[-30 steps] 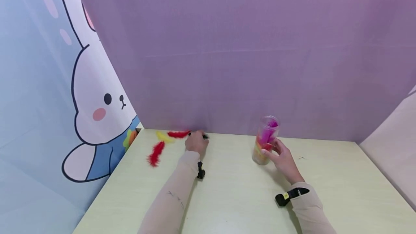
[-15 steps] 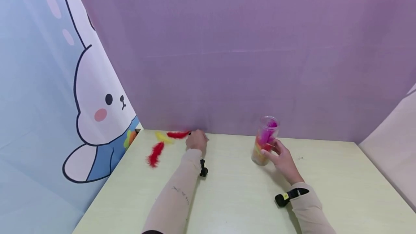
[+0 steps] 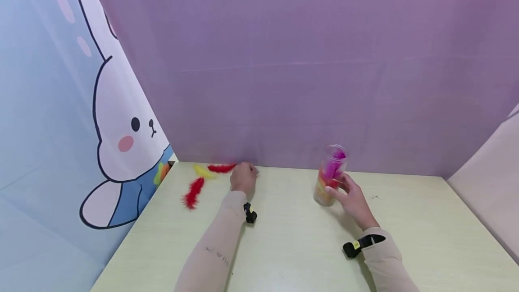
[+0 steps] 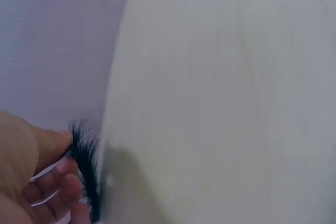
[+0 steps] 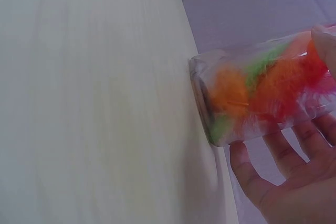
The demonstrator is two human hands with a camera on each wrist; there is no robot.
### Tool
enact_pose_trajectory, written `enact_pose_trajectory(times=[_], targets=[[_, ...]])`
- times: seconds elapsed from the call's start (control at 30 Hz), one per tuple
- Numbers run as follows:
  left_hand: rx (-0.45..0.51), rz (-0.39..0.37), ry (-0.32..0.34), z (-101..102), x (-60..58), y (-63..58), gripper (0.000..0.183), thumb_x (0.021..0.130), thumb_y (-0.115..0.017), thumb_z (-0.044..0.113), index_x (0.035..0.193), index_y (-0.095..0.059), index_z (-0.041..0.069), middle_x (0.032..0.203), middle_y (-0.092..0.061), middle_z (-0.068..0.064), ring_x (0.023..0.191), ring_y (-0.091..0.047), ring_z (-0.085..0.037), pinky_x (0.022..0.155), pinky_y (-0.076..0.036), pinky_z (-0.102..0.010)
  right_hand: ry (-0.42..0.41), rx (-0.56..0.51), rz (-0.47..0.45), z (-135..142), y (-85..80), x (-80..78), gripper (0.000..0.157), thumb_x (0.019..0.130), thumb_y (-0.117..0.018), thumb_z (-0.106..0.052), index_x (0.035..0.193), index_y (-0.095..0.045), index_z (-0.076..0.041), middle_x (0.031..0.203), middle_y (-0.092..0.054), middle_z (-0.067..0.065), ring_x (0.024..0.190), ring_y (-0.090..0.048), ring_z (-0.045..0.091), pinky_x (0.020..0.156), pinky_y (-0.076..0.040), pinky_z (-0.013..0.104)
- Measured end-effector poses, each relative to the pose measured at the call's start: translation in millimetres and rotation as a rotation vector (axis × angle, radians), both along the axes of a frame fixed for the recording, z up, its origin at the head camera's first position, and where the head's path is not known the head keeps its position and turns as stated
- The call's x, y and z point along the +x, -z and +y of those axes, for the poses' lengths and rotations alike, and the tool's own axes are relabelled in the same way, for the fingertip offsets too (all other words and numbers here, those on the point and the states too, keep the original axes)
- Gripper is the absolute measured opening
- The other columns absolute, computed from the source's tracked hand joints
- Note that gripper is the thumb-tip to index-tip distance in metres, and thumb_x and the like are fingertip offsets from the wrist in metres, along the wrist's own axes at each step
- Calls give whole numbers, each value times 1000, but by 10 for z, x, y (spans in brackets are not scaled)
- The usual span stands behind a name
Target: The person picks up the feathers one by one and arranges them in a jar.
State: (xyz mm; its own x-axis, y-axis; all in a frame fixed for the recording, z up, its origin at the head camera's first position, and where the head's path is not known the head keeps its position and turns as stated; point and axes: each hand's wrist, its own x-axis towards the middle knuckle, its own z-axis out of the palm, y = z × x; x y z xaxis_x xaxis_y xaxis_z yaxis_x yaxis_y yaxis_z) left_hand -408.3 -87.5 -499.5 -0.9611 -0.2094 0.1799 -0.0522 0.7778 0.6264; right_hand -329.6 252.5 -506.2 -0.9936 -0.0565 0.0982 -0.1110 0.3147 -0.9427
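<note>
My right hand holds a tall clear cup, with my thumb on one side and my fingers on the other. The cup stands on the table, leaning a little. Lots of fluffy feathers are in it already — orange and green low down, red higher, and a bright pink feather near the top. I think most are in. Over on my left, three lie outside: a fat red feather, then a yellow feather, then a thin red feather by the back. At the back edge, my left hand pinches a black feather — it is small, bent and wispy. Behind it all hangs a purple cloth.
</note>
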Motion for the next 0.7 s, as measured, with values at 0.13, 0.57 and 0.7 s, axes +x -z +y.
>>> enact_pose_trajectory(times=[0.13, 0.57, 0.7], targets=[[91, 74, 11, 1, 83, -88, 10, 94, -74, 21, 90, -79, 13, 86, -75, -3, 78, -69, -21, 69, -54, -40, 1, 3, -1, 1, 8, 3, 77, 92, -74, -46, 155, -39, -15, 157, -46, 13, 148, -39, 38, 119, -27, 66], [273, 227, 58, 5, 343, -400, 14, 92, -77, 29, 92, -82, 16, 90, -77, -3, 70, -66, -18, 60, -49, -31, -6, -10, 21, 0, -1, 17, 74, 93, -74, -43, 152, -42, -13, 153, -49, 13, 147, -42, 38, 119, -29, 65], [285, 238, 50, 3, 399, -444, 13, 92, -77, 29, 90, -81, 16, 85, -76, -2, 73, -67, -18, 63, -50, -32, -6, -9, 18, -6, 0, 18, 74, 93, -74, -43, 152, -42, -14, 154, -49, 13, 147, -42, 38, 119, -29, 65]])
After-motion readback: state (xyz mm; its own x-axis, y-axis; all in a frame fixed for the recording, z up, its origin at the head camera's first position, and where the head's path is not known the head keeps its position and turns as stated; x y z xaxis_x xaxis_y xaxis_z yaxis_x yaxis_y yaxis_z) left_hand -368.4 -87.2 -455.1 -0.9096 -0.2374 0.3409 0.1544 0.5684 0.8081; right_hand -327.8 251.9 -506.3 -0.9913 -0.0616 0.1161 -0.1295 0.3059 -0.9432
